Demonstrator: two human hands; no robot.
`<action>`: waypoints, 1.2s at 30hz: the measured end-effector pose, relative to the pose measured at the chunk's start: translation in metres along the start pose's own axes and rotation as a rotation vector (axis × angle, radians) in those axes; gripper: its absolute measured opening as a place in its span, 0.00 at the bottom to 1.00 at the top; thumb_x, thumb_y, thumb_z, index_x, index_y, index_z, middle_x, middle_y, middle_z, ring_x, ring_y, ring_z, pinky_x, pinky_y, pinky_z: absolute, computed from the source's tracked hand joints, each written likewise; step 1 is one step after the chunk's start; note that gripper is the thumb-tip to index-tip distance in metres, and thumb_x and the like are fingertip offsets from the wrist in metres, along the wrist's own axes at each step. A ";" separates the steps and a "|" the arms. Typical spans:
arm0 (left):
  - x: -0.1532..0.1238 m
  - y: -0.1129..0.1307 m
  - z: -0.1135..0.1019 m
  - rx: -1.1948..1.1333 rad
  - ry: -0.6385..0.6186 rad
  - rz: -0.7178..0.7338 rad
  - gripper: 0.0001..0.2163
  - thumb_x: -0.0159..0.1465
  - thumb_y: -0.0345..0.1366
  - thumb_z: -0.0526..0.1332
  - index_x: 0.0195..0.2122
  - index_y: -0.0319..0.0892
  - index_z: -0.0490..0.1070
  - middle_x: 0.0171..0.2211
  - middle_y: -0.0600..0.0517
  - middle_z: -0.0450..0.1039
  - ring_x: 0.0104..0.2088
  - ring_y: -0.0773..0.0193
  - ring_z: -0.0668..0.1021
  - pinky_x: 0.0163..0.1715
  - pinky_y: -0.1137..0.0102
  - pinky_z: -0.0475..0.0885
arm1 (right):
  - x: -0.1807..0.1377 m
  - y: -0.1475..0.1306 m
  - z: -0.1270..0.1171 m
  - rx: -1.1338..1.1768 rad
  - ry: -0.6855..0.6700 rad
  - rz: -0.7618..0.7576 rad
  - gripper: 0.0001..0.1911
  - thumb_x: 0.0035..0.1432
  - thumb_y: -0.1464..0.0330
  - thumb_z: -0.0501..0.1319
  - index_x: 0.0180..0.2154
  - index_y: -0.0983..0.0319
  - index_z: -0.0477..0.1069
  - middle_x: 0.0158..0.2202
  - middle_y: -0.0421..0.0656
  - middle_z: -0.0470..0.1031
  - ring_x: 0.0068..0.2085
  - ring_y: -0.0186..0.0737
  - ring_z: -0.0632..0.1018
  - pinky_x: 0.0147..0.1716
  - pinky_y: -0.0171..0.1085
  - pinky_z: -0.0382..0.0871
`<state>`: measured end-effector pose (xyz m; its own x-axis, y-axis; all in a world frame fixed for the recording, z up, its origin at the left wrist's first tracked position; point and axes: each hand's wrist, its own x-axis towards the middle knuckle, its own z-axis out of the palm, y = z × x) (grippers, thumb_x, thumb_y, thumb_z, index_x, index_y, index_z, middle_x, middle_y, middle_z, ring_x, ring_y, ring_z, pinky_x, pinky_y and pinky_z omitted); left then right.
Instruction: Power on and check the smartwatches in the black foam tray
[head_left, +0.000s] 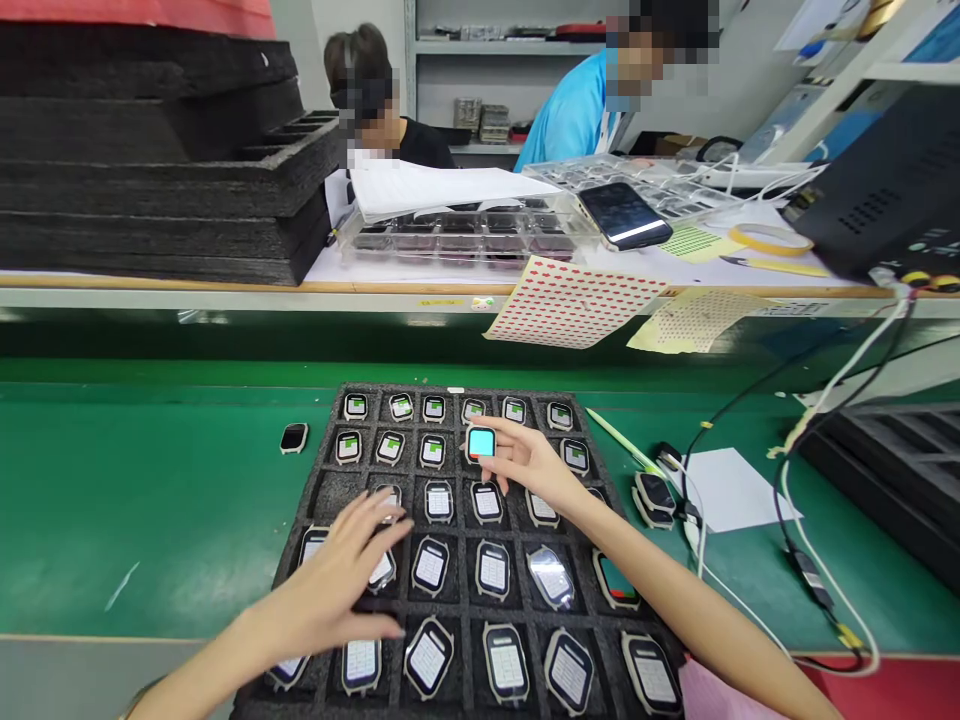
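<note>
A black foam tray (324, 497) lies on the green bench, its square compartments holding several smartwatches without straps. In the second row from the back, my right hand (531, 462) pinches a smartwatch (481, 443) between thumb and fingers; its screen is cyan with a red-orange strip at the bottom. My left hand (337, 572) hovers over the tray's left side, fingers spread and holding nothing. It partly covers several watches there. Most nearby watches, such as one white-screened watch (493, 569), show a pale grid. The back rows show green and white screens.
A dark-screened watch (295, 438) lies left of the tray. To the right are a green pen (621, 440), stacked watches (654, 498), white paper (731, 488) and cables (806, 570). The shelf behind holds foam trays (150, 190) and a phone (624, 214). Two people are beyond it.
</note>
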<state>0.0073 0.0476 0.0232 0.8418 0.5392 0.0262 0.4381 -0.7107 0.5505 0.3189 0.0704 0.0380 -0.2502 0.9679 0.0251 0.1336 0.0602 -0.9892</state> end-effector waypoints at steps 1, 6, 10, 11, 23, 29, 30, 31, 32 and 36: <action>-0.007 0.005 0.005 -0.004 -0.039 0.020 0.39 0.59 0.44 0.65 0.66 0.49 0.44 0.64 0.40 0.54 0.66 0.39 0.51 0.61 0.38 0.52 | 0.000 -0.001 0.001 -0.010 -0.012 0.000 0.28 0.58 0.69 0.60 0.59 0.63 0.59 0.39 0.48 0.75 0.30 0.37 0.79 0.18 0.31 0.71; -0.029 0.017 0.023 -0.026 -0.160 0.027 0.43 0.55 0.50 0.68 0.67 0.49 0.46 0.64 0.38 0.55 0.66 0.34 0.51 0.59 0.32 0.48 | -0.003 -0.001 0.000 -0.166 -0.039 -0.023 0.31 0.58 0.70 0.58 0.63 0.63 0.55 0.36 0.45 0.74 0.33 0.41 0.80 0.20 0.32 0.72; -0.040 0.022 0.031 -0.008 -0.201 0.021 0.44 0.52 0.49 0.70 0.66 0.46 0.49 0.64 0.36 0.54 0.65 0.30 0.49 0.57 0.29 0.49 | 0.004 0.009 -0.003 -0.433 0.006 -0.058 0.30 0.58 0.69 0.59 0.62 0.68 0.57 0.34 0.46 0.74 0.32 0.43 0.78 0.29 0.41 0.75; -0.042 0.024 0.033 0.000 -0.205 0.037 0.45 0.52 0.49 0.70 0.66 0.45 0.49 0.64 0.35 0.54 0.65 0.30 0.49 0.56 0.29 0.48 | 0.006 0.012 -0.003 -0.513 0.016 -0.074 0.29 0.57 0.70 0.60 0.60 0.67 0.61 0.35 0.47 0.74 0.35 0.45 0.77 0.34 0.45 0.75; -0.062 0.031 0.054 0.275 0.065 0.098 0.36 0.57 0.30 0.63 0.66 0.41 0.49 0.64 0.40 0.56 0.67 0.43 0.51 0.62 0.37 0.43 | -0.065 -0.009 -0.068 -1.133 0.381 -0.001 0.27 0.65 0.56 0.51 0.56 0.68 0.66 0.51 0.61 0.69 0.53 0.65 0.69 0.52 0.60 0.62; -0.058 0.019 0.065 0.385 0.281 0.208 0.30 0.58 0.35 0.63 0.62 0.38 0.58 0.58 0.41 0.65 0.65 0.44 0.56 0.64 0.42 0.32 | -0.134 0.025 -0.082 -0.875 0.359 0.321 0.27 0.64 0.53 0.50 0.59 0.61 0.58 0.41 0.52 0.78 0.43 0.56 0.79 0.40 0.49 0.75; -0.054 0.018 0.064 0.387 0.283 0.189 0.30 0.58 0.34 0.63 0.62 0.38 0.59 0.58 0.40 0.65 0.64 0.44 0.57 0.64 0.42 0.33 | -0.134 0.030 -0.080 -0.839 0.345 0.291 0.26 0.64 0.55 0.50 0.58 0.60 0.58 0.44 0.52 0.77 0.46 0.55 0.78 0.42 0.49 0.75; -0.050 0.017 0.063 0.384 0.282 0.165 0.30 0.58 0.33 0.63 0.62 0.38 0.59 0.58 0.40 0.65 0.64 0.44 0.58 0.64 0.42 0.33 | -0.131 0.033 -0.079 -0.821 0.344 0.256 0.24 0.64 0.56 0.50 0.57 0.60 0.58 0.47 0.53 0.76 0.48 0.55 0.77 0.44 0.49 0.74; -0.045 0.016 0.061 0.379 0.277 0.141 0.30 0.58 0.32 0.63 0.62 0.38 0.58 0.58 0.40 0.65 0.64 0.44 0.59 0.64 0.42 0.34 | -0.125 0.036 -0.079 -0.807 0.345 0.229 0.23 0.64 0.57 0.50 0.56 0.60 0.60 0.50 0.53 0.74 0.51 0.56 0.75 0.46 0.50 0.72; -0.023 0.008 0.045 0.340 0.198 0.080 0.32 0.57 0.33 0.64 0.63 0.40 0.56 0.60 0.40 0.63 0.64 0.42 0.58 0.63 0.38 0.41 | -0.094 0.038 -0.088 -0.808 0.282 0.191 0.20 0.62 0.60 0.50 0.52 0.61 0.65 0.55 0.52 0.71 0.55 0.55 0.72 0.50 0.50 0.69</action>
<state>0.0060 0.0095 -0.0106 0.8148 0.5295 0.2362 0.4813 -0.8448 0.2338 0.4321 0.0030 0.0109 0.0783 0.9969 0.0100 0.8143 -0.0581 -0.5775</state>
